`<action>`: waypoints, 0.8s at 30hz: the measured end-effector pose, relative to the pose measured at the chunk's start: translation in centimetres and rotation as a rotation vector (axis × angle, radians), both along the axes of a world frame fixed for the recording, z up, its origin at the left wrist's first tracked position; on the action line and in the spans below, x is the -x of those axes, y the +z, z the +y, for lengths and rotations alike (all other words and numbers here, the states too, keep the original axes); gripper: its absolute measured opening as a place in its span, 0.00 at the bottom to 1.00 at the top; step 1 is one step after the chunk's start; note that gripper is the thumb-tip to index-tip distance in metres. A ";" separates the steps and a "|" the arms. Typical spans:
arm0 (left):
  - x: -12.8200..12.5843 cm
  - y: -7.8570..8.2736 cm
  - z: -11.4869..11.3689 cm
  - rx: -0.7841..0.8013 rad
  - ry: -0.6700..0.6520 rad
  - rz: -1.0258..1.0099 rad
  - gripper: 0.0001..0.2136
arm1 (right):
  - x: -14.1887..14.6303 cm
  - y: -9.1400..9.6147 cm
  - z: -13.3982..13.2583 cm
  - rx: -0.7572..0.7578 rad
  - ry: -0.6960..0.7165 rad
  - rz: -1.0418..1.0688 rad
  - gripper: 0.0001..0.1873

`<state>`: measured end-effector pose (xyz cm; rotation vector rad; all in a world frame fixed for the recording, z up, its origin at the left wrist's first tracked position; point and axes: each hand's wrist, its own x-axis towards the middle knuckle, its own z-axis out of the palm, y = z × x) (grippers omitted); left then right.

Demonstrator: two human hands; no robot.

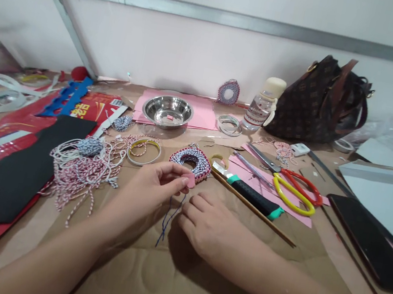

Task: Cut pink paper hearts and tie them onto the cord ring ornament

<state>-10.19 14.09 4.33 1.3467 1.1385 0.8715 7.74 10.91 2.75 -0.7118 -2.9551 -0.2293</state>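
My left hand (153,185) is closed in a pinch on a small pink paper piece (189,179), just in front of a twine-wrapped ring (192,159). A blue thread (168,218) hangs down from that pinch onto the brown cardboard (174,275). My right hand (206,222) rests low on the cardboard beside the thread, fingers curled together near its upper end. What the right fingers hold, if anything, is too small to see.
A tangle of red-white twine (81,167) lies left. A utility knife (249,192), a wooden stick (257,211), scissors (289,181), pink paper, a steel bowl (168,110), a bottle (262,105), a handbag (322,103) and a dark tablet (370,238) surround the work spot.
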 end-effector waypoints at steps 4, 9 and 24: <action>-0.1 0.0 0.1 -0.010 0.012 0.005 0.06 | -0.3 -0.3 0.4 0.007 -0.012 0.027 0.05; 0.3 -0.1 0.3 -0.044 -0.016 0.025 0.08 | -1.7 -0.1 0.5 0.269 -0.118 0.248 0.06; -1.1 0.4 -0.8 0.023 0.073 0.075 0.12 | -3.1 1.5 0.1 0.345 -0.471 0.835 0.11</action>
